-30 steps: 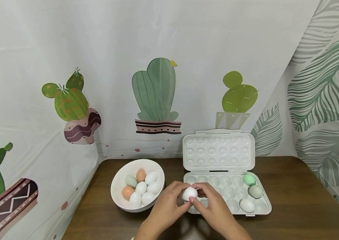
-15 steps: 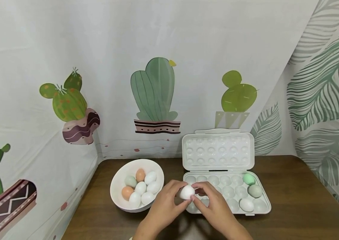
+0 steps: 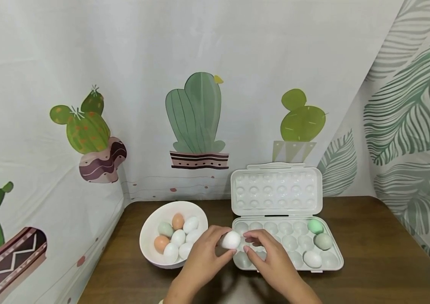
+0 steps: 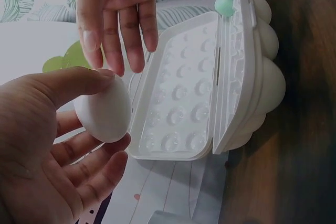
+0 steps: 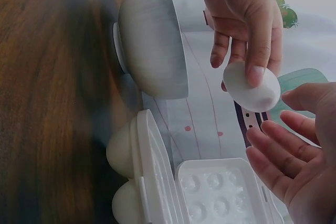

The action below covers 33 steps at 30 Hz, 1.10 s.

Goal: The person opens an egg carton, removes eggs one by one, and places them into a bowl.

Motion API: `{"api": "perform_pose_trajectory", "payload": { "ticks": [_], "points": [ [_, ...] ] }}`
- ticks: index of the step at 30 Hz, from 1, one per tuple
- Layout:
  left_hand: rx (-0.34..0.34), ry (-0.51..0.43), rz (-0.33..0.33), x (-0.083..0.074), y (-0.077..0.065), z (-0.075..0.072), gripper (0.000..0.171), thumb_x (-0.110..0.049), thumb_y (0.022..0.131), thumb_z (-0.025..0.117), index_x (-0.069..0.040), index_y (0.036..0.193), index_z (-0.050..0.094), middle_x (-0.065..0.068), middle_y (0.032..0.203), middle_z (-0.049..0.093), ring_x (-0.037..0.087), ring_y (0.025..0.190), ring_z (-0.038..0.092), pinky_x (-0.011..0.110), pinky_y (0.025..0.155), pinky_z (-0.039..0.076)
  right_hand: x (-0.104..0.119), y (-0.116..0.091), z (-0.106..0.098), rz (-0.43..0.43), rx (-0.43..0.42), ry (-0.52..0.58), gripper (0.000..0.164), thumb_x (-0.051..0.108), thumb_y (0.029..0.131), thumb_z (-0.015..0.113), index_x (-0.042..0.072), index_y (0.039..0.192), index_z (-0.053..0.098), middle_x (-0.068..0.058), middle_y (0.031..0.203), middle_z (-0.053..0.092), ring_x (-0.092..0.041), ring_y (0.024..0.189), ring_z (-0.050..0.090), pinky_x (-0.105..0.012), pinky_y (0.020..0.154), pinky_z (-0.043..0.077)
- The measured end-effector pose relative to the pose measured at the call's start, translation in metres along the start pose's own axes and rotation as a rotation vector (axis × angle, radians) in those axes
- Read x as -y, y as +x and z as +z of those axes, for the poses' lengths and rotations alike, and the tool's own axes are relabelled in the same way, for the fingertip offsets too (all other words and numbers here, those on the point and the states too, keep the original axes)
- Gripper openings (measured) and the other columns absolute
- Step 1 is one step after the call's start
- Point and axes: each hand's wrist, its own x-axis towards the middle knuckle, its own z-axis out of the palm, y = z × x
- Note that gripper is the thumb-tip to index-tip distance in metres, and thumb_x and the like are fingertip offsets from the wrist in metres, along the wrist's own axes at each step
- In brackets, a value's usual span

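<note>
The left hand (image 3: 207, 253) is pinching a white egg (image 3: 231, 240) between thumb and fingers, keeping it raised at the left end of the open egg carton (image 3: 290, 242). The right hand (image 3: 272, 255) is hovering by the carton's left half, its loosely bent fingers gripping nothing just beside that egg. A green egg (image 3: 315, 226) is sitting in the carton's back right cup, a grey-green egg (image 3: 323, 241) is lying in front of it, and another white egg (image 3: 312, 259) is resting in the front row, one cup in from the carton's right end. Left of the carton I'm seeing a white bowl (image 3: 150, 223) holding assorted eggs (image 3: 178, 237). The desk (image 3: 363, 245) is bearing bowl and carton, and a cactus-printed cloth (image 3: 253, 84) is hanging behind the carton.
</note>
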Motion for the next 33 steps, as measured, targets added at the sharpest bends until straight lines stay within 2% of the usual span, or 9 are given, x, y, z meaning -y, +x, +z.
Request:
{"api": "perform_pose_trajectory", "payload": {
  "ticks": [6,12,19,27,33],
  "points": [
    [-0.028,0.012,-0.011,0.007,0.002,-0.003,0.047,-0.027,0.079,0.086,-0.02,0.121,0.067,-0.013,0.111,0.064,0.001,0.095,0.061,0.021,0.082,0.054,-0.003,0.002,-0.003,-0.011,-0.031,-0.026,0.034,0.009,0.088,0.076,0.023,0.118,0.065,0.015,0.113,0.066,-0.01,0.097,0.067,-0.029,0.085,0.056],
    [-0.052,0.029,-0.034,0.012,0.003,-0.008,0.048,-0.026,0.077,0.087,-0.02,0.12,0.068,-0.011,0.111,0.065,0.001,0.091,0.059,0.02,0.078,0.052,-0.007,0.003,-0.007,-0.017,-0.042,-0.035,0.034,0.008,0.088,0.075,0.021,0.118,0.066,0.012,0.115,0.067,-0.009,0.101,0.066,-0.028,0.086,0.056],
    [-0.046,0.027,-0.102,0.019,0.004,-0.015,0.052,-0.024,0.079,0.086,-0.018,0.127,0.066,-0.006,0.112,0.066,0.006,0.092,0.061,0.024,0.079,0.054,-0.013,0.004,-0.013,0.014,-0.05,-0.089,0.032,0.011,0.089,0.075,0.018,0.119,0.066,0.009,0.116,0.068,-0.008,0.105,0.065,-0.031,0.087,0.056],
    [-0.054,0.04,-0.15,0.03,0.003,-0.027,0.052,-0.023,0.081,0.085,-0.02,0.129,0.066,-0.005,0.116,0.067,0.009,0.101,0.066,0.029,0.082,0.057,-0.018,0.005,-0.025,0.183,-0.072,-0.163,0.029,0.015,0.09,0.074,0.018,0.119,0.067,0.008,0.117,0.067,-0.017,0.105,0.066,-0.039,0.091,0.055],
    [-0.05,0.057,-0.185,0.041,0.002,-0.032,0.05,-0.021,0.081,0.085,-0.017,0.127,0.067,-0.004,0.115,0.068,0.011,0.105,0.065,0.031,0.085,0.056,-0.028,0.006,-0.038,0.252,-0.062,-0.225,0.031,0.015,0.091,0.073,0.012,0.121,0.066,-0.005,0.122,0.066,-0.028,0.115,0.065,-0.049,0.096,0.052]
  ]
}}
